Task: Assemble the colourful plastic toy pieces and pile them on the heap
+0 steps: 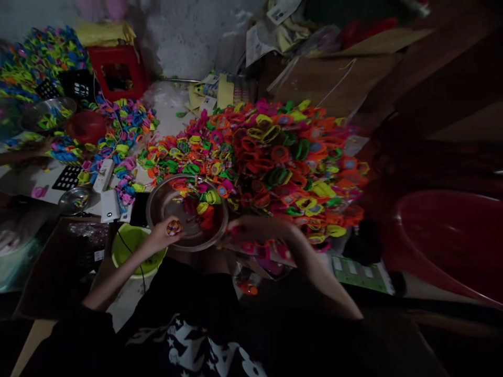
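My left hand (163, 234) pinches a small round orange-and-yellow toy piece (174, 227) at the near rim of a round metal bowl (163, 205). A few coloured plastic pieces (204, 209) lie in that bowl. My right hand (255, 229) rests at the bowl's right edge, against the foot of a big heap of bright plastic rings (275, 162); its fingers are curled, and whether they hold anything is hidden by blur and darkness.
A second heap of rings (118, 131) covers the table's left part, beside a red bowl (84, 125), a small metal dish (74, 200), white devices (106, 191) and a calculator (67, 178). A green bowl (131, 241) sits below, a red basin (451, 235) right, a red stool (116, 70) behind.
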Tool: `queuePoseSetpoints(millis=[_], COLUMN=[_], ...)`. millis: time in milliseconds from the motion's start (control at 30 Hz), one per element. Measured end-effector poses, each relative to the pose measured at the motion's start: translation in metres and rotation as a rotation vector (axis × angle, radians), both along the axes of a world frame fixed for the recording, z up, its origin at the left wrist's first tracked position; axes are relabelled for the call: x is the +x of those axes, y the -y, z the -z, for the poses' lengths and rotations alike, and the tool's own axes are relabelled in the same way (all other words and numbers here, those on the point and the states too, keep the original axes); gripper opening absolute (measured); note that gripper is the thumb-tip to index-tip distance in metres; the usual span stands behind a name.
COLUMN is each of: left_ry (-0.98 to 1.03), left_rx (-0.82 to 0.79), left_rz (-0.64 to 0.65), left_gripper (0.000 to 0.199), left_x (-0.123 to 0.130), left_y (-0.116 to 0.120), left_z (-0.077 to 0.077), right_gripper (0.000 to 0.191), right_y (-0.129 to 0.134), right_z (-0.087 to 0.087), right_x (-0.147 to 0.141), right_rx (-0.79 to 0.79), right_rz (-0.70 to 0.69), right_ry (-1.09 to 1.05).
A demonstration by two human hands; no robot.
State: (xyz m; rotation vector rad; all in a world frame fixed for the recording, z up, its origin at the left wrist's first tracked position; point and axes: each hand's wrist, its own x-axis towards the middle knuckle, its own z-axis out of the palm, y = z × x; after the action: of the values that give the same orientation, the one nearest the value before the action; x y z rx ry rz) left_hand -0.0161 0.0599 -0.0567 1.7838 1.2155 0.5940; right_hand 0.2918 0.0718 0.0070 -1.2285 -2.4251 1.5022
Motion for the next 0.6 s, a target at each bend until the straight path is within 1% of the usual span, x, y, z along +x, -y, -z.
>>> queuePoseSetpoints(millis=[33, 67, 133, 167, 200, 233, 267, 333, 400, 433, 467, 500, 533, 600], left_ry=[0.017, 0.031, 0.064, 0.084, 0.104, 0.123, 0.139, 0.164, 0.181, 0.187, 0.191, 0.193, 0.195, 0.192], left_rx=[-0.016, -0.035, -0.075, -0.094, -0.109, -0.12, -0.127, -0.155, -0.191, -0.205, -0.209, -0.204, -0.194, -0.167], left_rz=[-0.049, -0.083, -0.121, -0.129, -0.139, -0.149, -0.164, -0.2, -0.229, -0.238, -0.246, -0.25, -0.251, -0.249], left_gripper=[0.028, 0.029, 0.028, 0.028, 0.027, 0.027, 0.027, 0.028, 0.029, 0.03, 0.03, 0.03, 0.03, 0.03], left_x=[-0.002, -0.004, -0.006, -0.006, -0.006, -0.006, -0.005, -0.003, -0.001, -0.001, 0.0, 0.0, 0.0, -0.001], left_y=[-0.002, -0.004, -0.003, -0.001, 0.0, 0.002, 0.005, 0.008, 0.012, 0.013, 0.015, 0.016, 0.017, 0.019], left_z=[0.005, 0.009, 0.015, 0.018, 0.02, 0.022, 0.024, 0.029, 0.033, 0.035, 0.037, 0.038, 0.039, 0.041], right_gripper=[0.036, 0.037, 0.044, 0.05, 0.054, 0.055, 0.053, 0.04, 0.033, 0.031, 0.031, 0.032, 0.034, 0.039], right_y=[-0.006, -0.012, -0.024, -0.03, -0.035, -0.04, -0.045, -0.055, -0.066, -0.073, -0.08, -0.088, -0.096, -0.114], right_z=[-0.011, -0.022, -0.041, -0.046, -0.046, -0.042, -0.033, -0.003, 0.034, 0.051, 0.067, 0.08, 0.091, 0.105], right_x=[0.017, 0.033, 0.055, 0.06, 0.059, 0.054, 0.043, 0.011, -0.032, -0.053, -0.074, -0.093, -0.109, -0.132], right_rx=[0.12, 0.287, 0.751, 0.959, 1.117, 1.209, 1.235, 1.158, 0.996, 0.912, 0.85, 0.829, 0.814, 0.797], right_rz=[0.13, 0.311, 0.739, 0.9, 0.994, 1.014, 0.969, 0.762, 0.477, 0.372, 0.307, 0.275, 0.256, 0.249], right_ry=[0.026, 0.042, 0.063, 0.065, 0.064, 0.061, 0.054, 0.049, 0.11, 0.166, 0.213, 0.221, 0.227, 0.229])
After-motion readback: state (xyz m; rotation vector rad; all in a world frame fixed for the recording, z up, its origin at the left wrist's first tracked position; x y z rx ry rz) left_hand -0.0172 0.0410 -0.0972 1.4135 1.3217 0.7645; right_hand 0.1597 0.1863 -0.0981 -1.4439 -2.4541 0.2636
